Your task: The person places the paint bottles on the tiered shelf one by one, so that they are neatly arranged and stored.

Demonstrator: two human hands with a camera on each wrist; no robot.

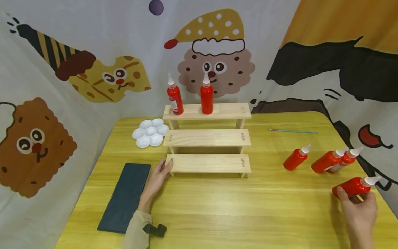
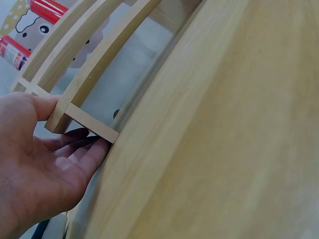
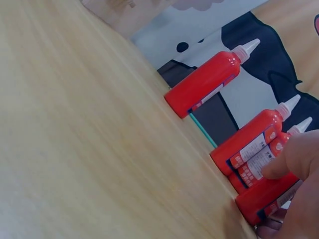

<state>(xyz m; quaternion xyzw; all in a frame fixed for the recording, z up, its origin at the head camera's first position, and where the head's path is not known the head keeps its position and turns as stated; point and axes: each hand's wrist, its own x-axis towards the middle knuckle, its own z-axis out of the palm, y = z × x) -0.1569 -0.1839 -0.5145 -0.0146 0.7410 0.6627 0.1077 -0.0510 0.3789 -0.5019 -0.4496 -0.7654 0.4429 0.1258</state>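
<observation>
Gripping a red bottle are the right fingers, while the left fingers pinch a wooden shelf.

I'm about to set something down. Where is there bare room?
On the table, the widest patch lies between the left hand and right hand. Another: between the wooden stand and nearest red bottle. The stand's middle step is bare. Crowded: right, where that hand holds one bottle near two others; left, with palette and dark board.

Red bottles, all tipped in white
Table streaked yellow, stand done in pale blond, palette coloured white, backdrop hat dotted white on mustard.
</observation>
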